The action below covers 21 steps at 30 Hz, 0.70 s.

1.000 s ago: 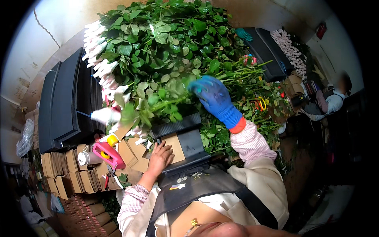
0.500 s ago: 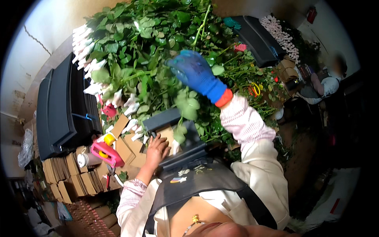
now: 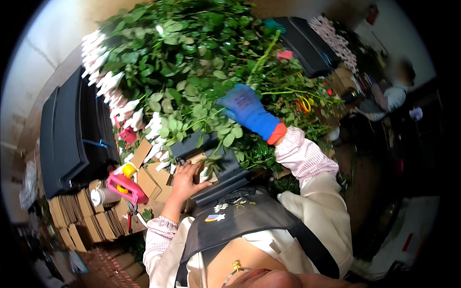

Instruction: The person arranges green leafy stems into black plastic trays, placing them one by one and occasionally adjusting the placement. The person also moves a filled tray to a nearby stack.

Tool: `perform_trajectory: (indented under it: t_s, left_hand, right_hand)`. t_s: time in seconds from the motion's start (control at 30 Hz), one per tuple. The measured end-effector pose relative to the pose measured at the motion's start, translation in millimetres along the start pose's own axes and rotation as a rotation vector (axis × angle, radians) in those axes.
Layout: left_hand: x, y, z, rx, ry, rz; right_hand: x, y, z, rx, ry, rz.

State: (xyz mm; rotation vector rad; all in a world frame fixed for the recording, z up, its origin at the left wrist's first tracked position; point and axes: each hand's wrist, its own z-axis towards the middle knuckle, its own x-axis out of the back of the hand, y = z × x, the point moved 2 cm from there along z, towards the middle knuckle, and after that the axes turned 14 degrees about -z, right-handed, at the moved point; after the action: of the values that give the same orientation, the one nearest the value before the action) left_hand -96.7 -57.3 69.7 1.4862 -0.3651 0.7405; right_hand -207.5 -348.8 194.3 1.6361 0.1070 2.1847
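My right hand [image 3: 242, 106], in a blue glove with an orange cuff, is closed on a green leafy stem [image 3: 204, 119] over the heap of foliage [image 3: 182, 57]. Bare, my left hand [image 3: 186, 183] rests with fingers apart at the left side of a dark ridged tray [image 3: 230, 165] close to my body. Between its thumb and forefinger lies a white-wrapped flower head [image 3: 205, 174], on a piece of cardboard. I cannot tell whether the fingers touch it. Several more white-wrapped heads [image 3: 110, 84] line the left edge of the heap.
Stacked black sheets [image 3: 72, 134] stand at left, above bundles of cardboard [image 3: 72, 211]. A pink tape dispenser [image 3: 127, 188], a lidded cup [image 3: 103, 196] and pliers [image 3: 129, 216] lie near my left arm. Yellow-handled scissors [image 3: 305, 104] lie at right. Another person [image 3: 396, 96] sits far right.
My right hand has moved down and slightly right, drawing the leafy stem. My left hand has shifted a little, its thumb now spread beside the white-wrapped head.
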Motion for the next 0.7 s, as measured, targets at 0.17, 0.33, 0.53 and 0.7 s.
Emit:
perform_trajectory:
  t_s: [0.17, 0.33, 0.53, 0.7]
  left_hand:
    - [-8.2, -4.1, 0.6, -0.033, -0.019, 0.113]
    - [-18.6, -21.4, 3.4, 0.030, 0.064, 0.129]
    - [-17.4, -13.8, 4.4, -0.047, 0.107, 0.119]
    - [-20.4, -13.6, 7.4, -0.047, 0.125, 0.142]
  right_hand:
    - [18.7, -20.4, -23.8, -0.019, 0.243, 0.046]
    - [12.3, -22.6, -67.4, -0.080, 0.196, 0.071]
    - [35.4, 51.5, -109.9, -0.393, -0.005, -0.050]
    - [73.0, 52.9, -100.7, -0.318, 0.209, -0.123]
